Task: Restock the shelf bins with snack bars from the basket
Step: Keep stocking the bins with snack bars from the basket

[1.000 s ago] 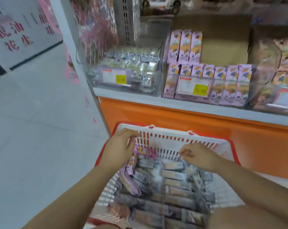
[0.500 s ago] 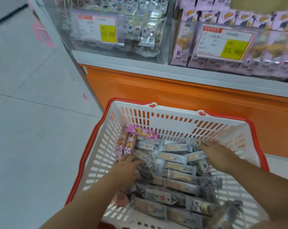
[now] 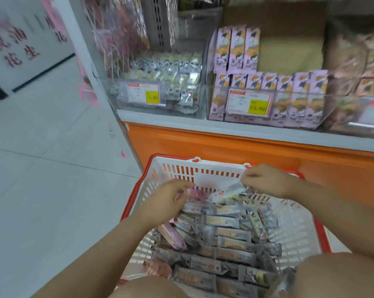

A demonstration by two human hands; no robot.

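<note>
in the white basket (image 3: 214, 179) below the clear shelf bins (image 3: 160, 108) lie grey snack bars (image 3: 224, 237), the right hand (image 3: 267, 181) pinches a silvery bar (image 3: 235, 187) by its end, and the left hand (image 3: 166, 203) curls its fingers at a pink wrapper (image 3: 195, 193), grip too blurred to tell.

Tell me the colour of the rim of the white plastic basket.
Red; the head view shows it on the rim of the white slotted plastic basket.

right hand (image 3: 267, 181) pinches grey snack bar (image 3: 231, 191) over basket (image 3: 295, 231); left hand (image 3: 166, 204) at pink bar (image 3: 195, 193), grip unclear
</note>
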